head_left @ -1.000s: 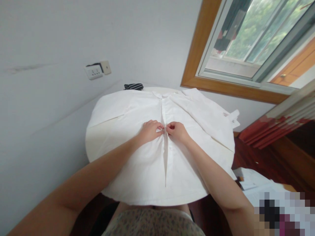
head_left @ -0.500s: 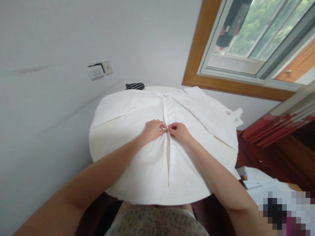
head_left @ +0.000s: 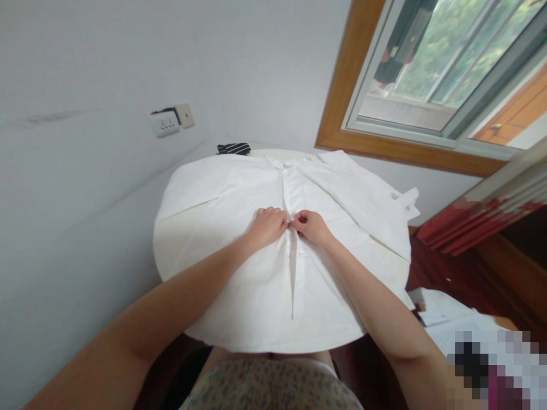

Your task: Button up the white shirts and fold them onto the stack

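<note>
A white button-up shirt [head_left: 239,285] lies spread front-up over a round white table [head_left: 171,239], its collar at the far side. My left hand [head_left: 268,225] and my right hand [head_left: 311,225] meet at the shirt's front placket, about halfway down. Both hands are closed in a pinch on the two placket edges, fingertips almost touching. Below the hands the front opening gapes in a narrow slit down to the hem. Above them the placket lies closed.
A dark striped cloth [head_left: 233,148] lies at the table's far edge by the wall. A wall socket [head_left: 164,122] is up on the left. A wood-framed window [head_left: 410,85] is at the right. Papers [head_left: 440,319] and dark wooden furniture stand at lower right.
The hands stay pinched at the same spot on the placket, their fingertips drawn slightly closer. The view has shifted a little.
</note>
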A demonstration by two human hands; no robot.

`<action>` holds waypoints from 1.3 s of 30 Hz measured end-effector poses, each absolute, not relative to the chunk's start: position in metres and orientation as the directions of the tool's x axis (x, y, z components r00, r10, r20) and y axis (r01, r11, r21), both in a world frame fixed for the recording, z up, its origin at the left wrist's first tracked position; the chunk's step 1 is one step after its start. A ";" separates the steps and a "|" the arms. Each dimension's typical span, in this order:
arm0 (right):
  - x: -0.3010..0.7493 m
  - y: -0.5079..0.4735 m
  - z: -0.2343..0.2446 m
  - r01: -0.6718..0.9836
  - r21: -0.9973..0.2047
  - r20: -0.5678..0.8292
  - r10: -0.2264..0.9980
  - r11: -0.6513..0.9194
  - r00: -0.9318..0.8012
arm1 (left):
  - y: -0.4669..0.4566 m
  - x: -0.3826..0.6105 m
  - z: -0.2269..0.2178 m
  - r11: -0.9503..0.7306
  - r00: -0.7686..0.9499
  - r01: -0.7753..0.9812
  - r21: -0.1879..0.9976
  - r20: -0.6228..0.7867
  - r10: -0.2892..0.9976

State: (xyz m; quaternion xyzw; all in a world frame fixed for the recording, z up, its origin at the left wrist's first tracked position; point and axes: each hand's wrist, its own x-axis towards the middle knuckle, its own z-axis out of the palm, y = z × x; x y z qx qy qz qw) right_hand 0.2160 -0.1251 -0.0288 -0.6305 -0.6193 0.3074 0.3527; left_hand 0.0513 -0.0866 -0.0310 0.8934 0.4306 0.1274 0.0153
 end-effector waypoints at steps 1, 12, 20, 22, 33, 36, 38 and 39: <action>0.216 -0.125 -0.029 0.564 -0.825 0.049 0.998 0.016 0.043 | -0.087 0.051 -0.031 -0.631 0.599 0.764 0.133 0.214 0.771; 0.219 -0.123 -0.030 0.582 -0.813 0.046 0.998 0.009 0.048 | -0.085 0.050 -0.033 -0.645 0.607 0.741 0.188 0.224 0.763; 0.218 -0.124 -0.027 0.557 -0.830 0.034 0.999 0.006 0.039 | -0.083 0.050 -0.033 -0.644 0.607 0.739 0.196 0.221 0.763; 0.217 -0.124 -0.028 0.544 -0.839 0.026 0.999 -0.002 0.045 | -0.084 0.050 -0.034 -0.636 0.598 0.746 0.197 0.221 0.770; 0.218 -0.120 -0.029 0.490 -0.870 0.117 0.986 0.045 0.117 | -0.089 0.056 -0.034 -0.567 0.530 0.809 0.156 0.224 0.818; 0.212 -0.121 -0.032 0.565 -0.823 0.136 0.985 0.051 0.109 | -0.090 0.057 -0.033 -0.543 0.511 0.828 0.140 0.210 0.834; 0.209 -0.121 -0.033 0.623 -0.779 0.179 0.978 0.075 0.106 | -0.091 0.057 -0.032 -0.536 0.507 0.835 0.123 0.204 0.837; 0.208 -0.122 -0.034 0.644 -0.761 0.195 0.975 0.084 0.103 | -0.091 0.057 -0.032 -0.539 0.511 0.834 0.117 0.202 0.835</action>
